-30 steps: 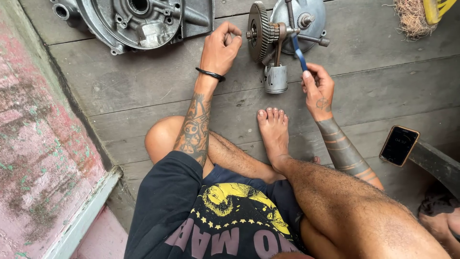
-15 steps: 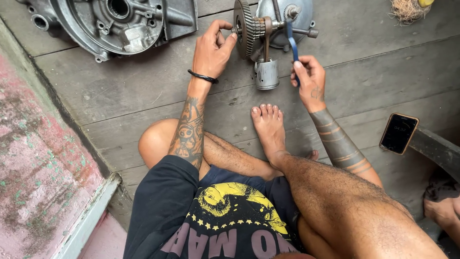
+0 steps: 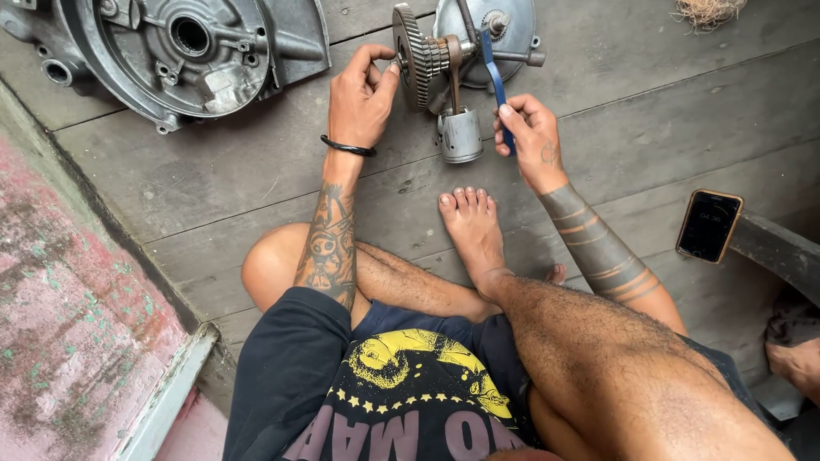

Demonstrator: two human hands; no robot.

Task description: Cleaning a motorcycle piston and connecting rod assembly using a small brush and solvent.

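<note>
1. The person sits on a grey plank floor (image 3: 256,171) with one bare foot (image 3: 470,222) stretched toward the work, so the parts lie within easy reach of both arms
2. The crank assembly (image 3: 453,60) lies on the floor just beyond the foot: a large toothed gear (image 3: 412,55) at its left, a shaft running right, and a connecting rod that hangs down to a grey piston (image 3: 461,135)
3. The left hand (image 3: 363,98) is curled against the gear, thumb and fingertips pinching its toothed rim; this looks like a steadying hold that keeps the assembly from turning
4. The right hand (image 3: 530,137) is closed round the lower end of a blue-handled tool (image 3: 491,77), whose upper end reaches the shaft near the middle of the assembly; gripping low on the handle gives leverage
5. A round grey cover (image 3: 512,30) lies behind the assembly, touching or just beside it; I cannot tell which
6. A large engine case half (image 3: 188,51) rests open side up at the upper left, well apart from the hands
7. A phone (image 3: 709,226) with a dark screen lies on the floor to the right, clear of the work
8. A tuft of dry fibre (image 3: 705,10) sits at the top right edge
</note>
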